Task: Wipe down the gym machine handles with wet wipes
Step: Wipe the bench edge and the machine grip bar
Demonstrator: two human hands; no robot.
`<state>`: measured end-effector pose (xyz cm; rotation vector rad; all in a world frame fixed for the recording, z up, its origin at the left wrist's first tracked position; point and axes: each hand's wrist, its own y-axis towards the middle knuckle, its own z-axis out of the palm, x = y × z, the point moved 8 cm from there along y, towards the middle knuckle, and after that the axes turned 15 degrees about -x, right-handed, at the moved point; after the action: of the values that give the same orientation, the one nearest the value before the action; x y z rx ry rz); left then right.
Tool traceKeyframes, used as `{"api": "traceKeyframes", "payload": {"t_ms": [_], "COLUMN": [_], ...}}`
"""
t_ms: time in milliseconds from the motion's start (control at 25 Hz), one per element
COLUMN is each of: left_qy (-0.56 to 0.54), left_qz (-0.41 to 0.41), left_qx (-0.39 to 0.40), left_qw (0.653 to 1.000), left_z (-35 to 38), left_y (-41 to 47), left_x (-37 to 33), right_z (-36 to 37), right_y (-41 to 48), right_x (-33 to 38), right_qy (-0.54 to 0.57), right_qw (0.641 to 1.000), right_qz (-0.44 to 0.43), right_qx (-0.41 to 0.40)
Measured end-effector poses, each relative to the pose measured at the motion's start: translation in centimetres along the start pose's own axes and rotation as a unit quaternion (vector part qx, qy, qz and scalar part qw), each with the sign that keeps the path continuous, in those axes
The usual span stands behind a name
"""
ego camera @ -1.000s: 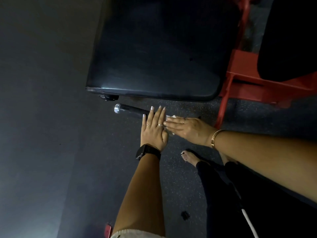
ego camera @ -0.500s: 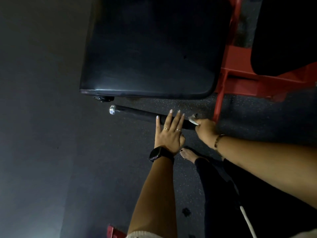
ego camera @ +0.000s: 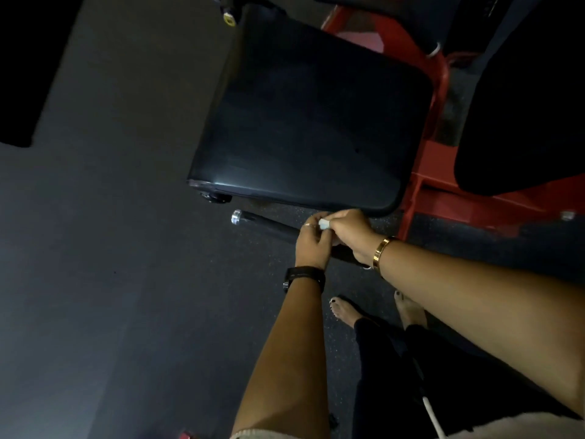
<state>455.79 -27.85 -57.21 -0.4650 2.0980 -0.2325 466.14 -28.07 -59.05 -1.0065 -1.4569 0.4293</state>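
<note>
Two bare forearms are reaching up from the bottom edge, and the left one is cut off at a pale knitted cuff (ego camera: 250, 434). Beneath them, black trouser legs (ego camera: 380, 369) are showing, with one thin white cord (ego camera: 432, 416) running beside them. Two bare feet with dark-painted toenails (ego camera: 343, 312) are standing on the dark speckled rubber floor (ego camera: 126, 280), and the right forearm is partly covering the right foot.

One black wristwatch (ego camera: 304, 275) is sitting on the left wrist and one gold bangle (ego camera: 381, 251) on the right. The left hand (ego camera: 311, 245) is turned back-up with its fingers curled inward, their tips pinching the small white wet wipe (ego camera: 324, 224). The right hand (ego camera: 349, 231) is meeting it from the other side, fingers folded tightly round the same wipe. Only one pale corner of the wipe is showing between the two hands.

The hands are hovering over one black cylindrical handle (ego camera: 272, 226), which is slanting from its chrome end cap (ego camera: 236, 216) down to the right and is mostly hidden beneath them. Whether the wipe is touching the handle cannot be told.

Just beyond, one large black padded seat (ego camera: 316, 131) is filling the middle. The red steel frame (ego camera: 421, 185) is running along its right side, and a second black pad (ego camera: 522, 122) is cut off at the right edge. Farthest off, one small yellow knob (ego camera: 229, 19) is blurred.
</note>
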Motion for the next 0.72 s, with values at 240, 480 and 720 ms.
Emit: {"api": "traceKeyframes", "payload": {"t_ms": [240, 480, 720], "left_qy": [-0.152, -0.249, -0.344], "left_qz": [-0.126, -0.152, -0.156], "left_qx": [-0.021, -0.069, -0.102], "left_qw": [0.98, 0.954, 0.92], "left_z": [-2.7, -5.6, -8.0], "left_y": [1.4, 0.8, -0.4], "left_x": [-3.7, -8.5, -14.0], "right_z": [-1.2, -3.0, -4.3], "right_y": [-3.0, -5.9, -9.1], "right_x": [5.5, 10.3, 15.6], "right_qy": [-0.011, 0.075, 0.105], "right_qw": [0.994, 0.99, 0.985], "right_qz": [-0.037, -0.034, -0.058], "right_qx": [0.107, 0.114, 0.122]}}
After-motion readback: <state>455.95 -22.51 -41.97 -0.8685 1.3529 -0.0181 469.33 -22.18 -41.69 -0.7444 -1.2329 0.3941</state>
